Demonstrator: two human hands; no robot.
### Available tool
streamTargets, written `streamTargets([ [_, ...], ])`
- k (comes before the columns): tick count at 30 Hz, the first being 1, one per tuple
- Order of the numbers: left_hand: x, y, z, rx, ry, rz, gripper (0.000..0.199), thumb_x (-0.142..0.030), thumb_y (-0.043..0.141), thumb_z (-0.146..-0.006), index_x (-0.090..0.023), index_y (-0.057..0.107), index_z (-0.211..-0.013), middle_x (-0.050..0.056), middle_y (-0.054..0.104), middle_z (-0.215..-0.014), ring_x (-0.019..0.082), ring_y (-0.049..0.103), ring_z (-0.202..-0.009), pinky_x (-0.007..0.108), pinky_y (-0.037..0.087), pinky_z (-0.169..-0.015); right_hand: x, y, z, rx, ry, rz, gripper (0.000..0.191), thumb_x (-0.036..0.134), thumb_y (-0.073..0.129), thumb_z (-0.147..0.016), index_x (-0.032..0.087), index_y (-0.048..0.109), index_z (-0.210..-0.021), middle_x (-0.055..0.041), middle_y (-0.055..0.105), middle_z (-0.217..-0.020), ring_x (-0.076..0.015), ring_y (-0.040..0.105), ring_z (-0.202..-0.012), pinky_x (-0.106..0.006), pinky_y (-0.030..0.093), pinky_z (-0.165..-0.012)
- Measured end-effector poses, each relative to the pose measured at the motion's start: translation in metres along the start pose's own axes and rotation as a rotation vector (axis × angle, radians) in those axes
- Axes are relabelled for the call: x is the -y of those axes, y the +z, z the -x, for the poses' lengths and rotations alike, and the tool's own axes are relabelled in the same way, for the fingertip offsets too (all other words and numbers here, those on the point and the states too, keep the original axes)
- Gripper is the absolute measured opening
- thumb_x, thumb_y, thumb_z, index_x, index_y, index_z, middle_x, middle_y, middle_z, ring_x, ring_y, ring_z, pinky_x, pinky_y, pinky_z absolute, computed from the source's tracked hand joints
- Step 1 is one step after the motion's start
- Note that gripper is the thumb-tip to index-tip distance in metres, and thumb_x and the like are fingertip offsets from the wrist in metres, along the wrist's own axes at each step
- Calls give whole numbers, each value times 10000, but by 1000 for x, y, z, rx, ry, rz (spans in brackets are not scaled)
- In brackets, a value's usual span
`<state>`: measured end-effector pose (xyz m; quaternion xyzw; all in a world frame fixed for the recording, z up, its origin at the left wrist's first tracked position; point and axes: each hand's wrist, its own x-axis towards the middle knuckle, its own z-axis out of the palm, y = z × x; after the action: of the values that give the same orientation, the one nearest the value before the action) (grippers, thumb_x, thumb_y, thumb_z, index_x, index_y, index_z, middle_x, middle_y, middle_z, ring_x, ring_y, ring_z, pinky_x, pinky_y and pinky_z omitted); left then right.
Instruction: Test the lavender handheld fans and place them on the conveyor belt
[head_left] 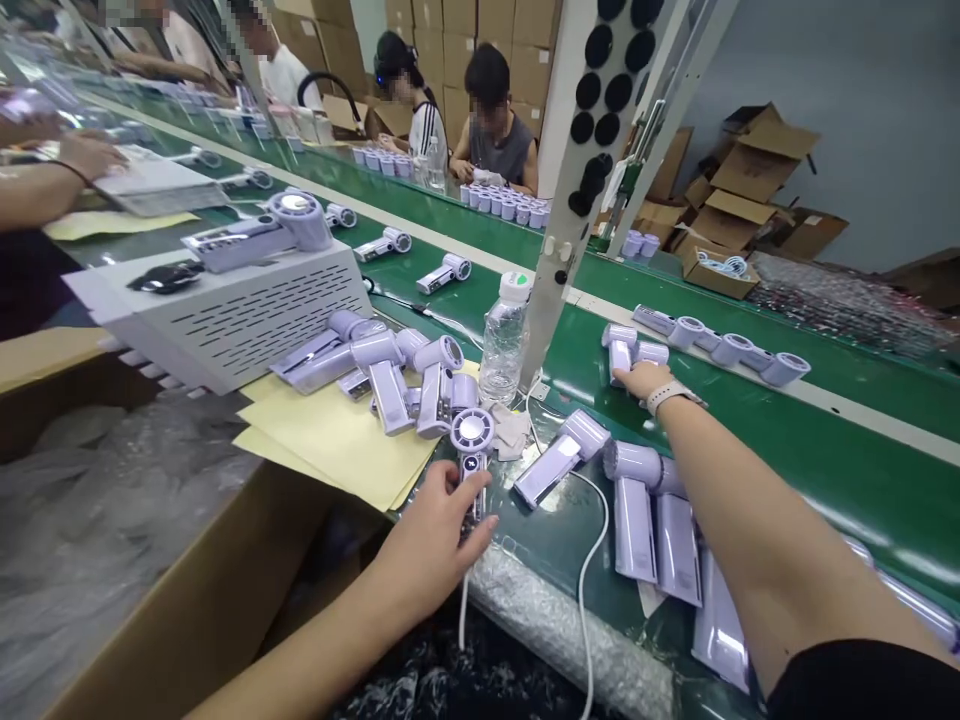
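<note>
My left hand (439, 530) is closed around the handle of a light purple handheld fan (472, 432) at the bench edge. Its round grille faces up, and a white cable (463, 610) hangs below that hand. My right hand (646, 381) reaches across to the green belt, with its fingers on another purple fan (620, 352). A second fan body (651, 352) lies against it, partly hidden by the hand. Between my arms one loose fan (559, 462) rests on the bench. Several more fans (636, 520) lie in a row under my right forearm.
Fans (390, 385) are heaped on yellow sheets (330, 440) beside a vented metal box (285, 310). A clear bottle (504, 340) stands by a perforated post (574, 200). An open carton (195, 600) holds plastic bags at left. Co-workers (499, 130) sit across the belt (847, 420).
</note>
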<state>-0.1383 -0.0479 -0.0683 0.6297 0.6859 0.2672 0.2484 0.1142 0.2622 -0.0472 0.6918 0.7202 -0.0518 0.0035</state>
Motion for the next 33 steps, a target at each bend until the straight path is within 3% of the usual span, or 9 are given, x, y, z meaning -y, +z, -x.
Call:
streamTargets([
  [5,19,-18,11,83,-132,374,343,-375,553,-877,-242,481,-1184,91,599,-1072,268,634,-909,439,551,-826,2,-30,38,18,79,-22,346,404,662,-1002,162,656,-1250,-99,682,-1257,-245,685,-1083,-473,574,-941],
  [9,24,-30,31,130,-203,1013,711,-416,809,-762,-315,384,-1323,81,577,-1208,240,657,-963,374,542,-807,1,-63,93,-45,-57,-97,338,439,594,-992,140,749,-1024,-111,746,-965,-269,710,-921,-368,541,-812],
  [11,22,-29,36,162,-209,1147,829,-402,924,-644,-293,464,-1325,60,602,-1107,236,642,-968,357,517,-834,7,-70,132,-89,-151,-118,369,462,613,-944,139,774,-1019,-149,726,-1003,-312,687,-972,-367,518,-808],
  [15,9,-14,28,159,-212,1169,771,-500,987,-533,-204,611,-1138,-4,593,-855,176,577,-791,305,469,-715,38,-54,206,-139,-333,-137,416,477,683,-869,153,792,-1106,-187,638,-1140,-361,620,-1081,-456,506,-933],
  [19,-8,4,19,233,-181,1369,716,-792,712,-739,-171,665,-1094,73,709,-928,203,657,-806,363,528,-795,63,-24,247,-139,-370,-164,445,479,709,-868,129,793,-1131,-241,581,-1246,-420,589,-1170,-540,496,-988],
  [23,-23,11,18,314,-65,1522,596,-617,827,-754,-202,693,-1161,123,749,-1173,275,717,-1041,430,534,-977,66,-10,276,-126,-397,-382,511,470,646,-939,158,704,-1340,-247,431,-1521,-452,437,-1417,-615,408,-1127],
  [27,-35,13,13,371,-10,1562,628,-587,902,-667,-195,723,-1124,126,765,-1155,317,692,-1172,453,502,-1069,64,-12,304,-88,-403,-575,414,358,619,-949,220,719,-1326,-193,391,-1605,-444,378,-1485,-673,343,-1178],
  [30,-43,14,9,373,4,1627,532,-571,891,-690,-182,732,-1015,98,779,-1032,289,730,-1043,402,560,-965,55,-19,319,-56,-376,-737,408,356,618,-946,250,716,-1328,-144,363,-1661,-418,326,-1531,-658,312,-1208],
  [33,-48,11,7,339,14,1666,474,-522,922,-657,-185,695,-900,43,750,-873,211,723,-819,299,583,-754,42,-19,327,-16,-350,-1039,316,391,553,-994,262,727,-1223,-130,631,-1434,-326,600,-1314,-541,480,-1097],
])
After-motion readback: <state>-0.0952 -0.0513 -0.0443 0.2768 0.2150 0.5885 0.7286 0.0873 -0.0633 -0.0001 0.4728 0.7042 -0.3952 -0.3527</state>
